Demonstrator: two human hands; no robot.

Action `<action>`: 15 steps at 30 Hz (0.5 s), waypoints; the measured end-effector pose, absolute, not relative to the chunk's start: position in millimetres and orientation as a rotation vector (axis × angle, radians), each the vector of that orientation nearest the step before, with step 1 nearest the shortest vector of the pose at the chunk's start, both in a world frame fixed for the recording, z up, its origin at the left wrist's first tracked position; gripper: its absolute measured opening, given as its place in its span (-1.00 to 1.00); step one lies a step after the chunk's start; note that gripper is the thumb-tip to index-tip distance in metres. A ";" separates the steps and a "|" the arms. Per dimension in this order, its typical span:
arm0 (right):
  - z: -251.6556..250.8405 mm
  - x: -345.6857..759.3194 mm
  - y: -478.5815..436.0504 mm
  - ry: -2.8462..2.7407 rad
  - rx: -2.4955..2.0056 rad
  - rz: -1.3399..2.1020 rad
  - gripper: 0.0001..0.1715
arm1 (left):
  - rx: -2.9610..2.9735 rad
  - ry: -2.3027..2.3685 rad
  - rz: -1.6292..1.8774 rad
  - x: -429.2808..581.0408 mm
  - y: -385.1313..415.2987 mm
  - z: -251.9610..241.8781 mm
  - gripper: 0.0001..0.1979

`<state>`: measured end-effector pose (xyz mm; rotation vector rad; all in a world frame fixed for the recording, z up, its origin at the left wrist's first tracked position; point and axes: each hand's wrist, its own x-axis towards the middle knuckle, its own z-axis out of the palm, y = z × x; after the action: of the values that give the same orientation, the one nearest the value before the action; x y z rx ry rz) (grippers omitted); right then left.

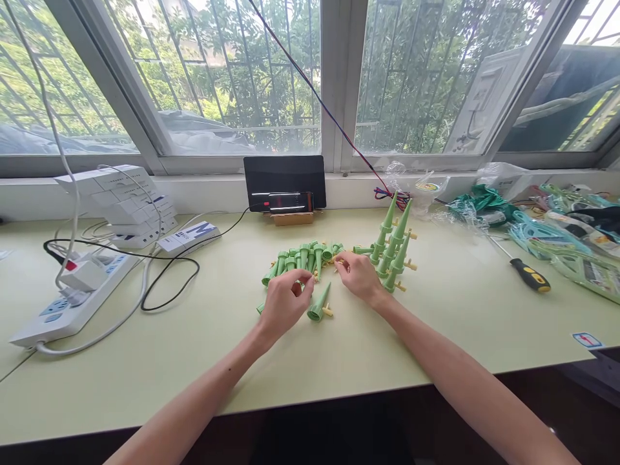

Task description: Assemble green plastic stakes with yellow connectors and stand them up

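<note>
Green plastic cones [304,256] lie in a pile at the middle of the pale table, with small yellow pieces at its right side. My left hand [287,298] is in front of the pile, thumb and fingertips pinched together; anything between them is too small to make out. My right hand [357,276] reaches to the yellow pieces, its fingertips closed on something hidden. Between my hands a single green cone [320,305] with a yellow valve lies on the table. Right of my right hand, several cones [397,248] with yellow valves stand stacked upright.
A black tablet [284,174] with a phone before it leans at the window. On the left are white boxes [130,203], a power strip [80,307] and loose cables. A screwdriver [530,276] and plastic-bagged green items [547,236] lie on the right.
</note>
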<state>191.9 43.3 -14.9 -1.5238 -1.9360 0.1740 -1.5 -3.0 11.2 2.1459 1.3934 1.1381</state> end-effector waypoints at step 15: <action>-11.4 193.1 40.8 -2.115 -1.762 0.186 -0.65 | 2.164 1.391 1.130 -0.1 -4.4 12.0 -0.81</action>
<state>193.1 40.8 -11.4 -1.7618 -2.1153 0.1856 -0.1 -4.4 12.0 2.1643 1.3913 1.1297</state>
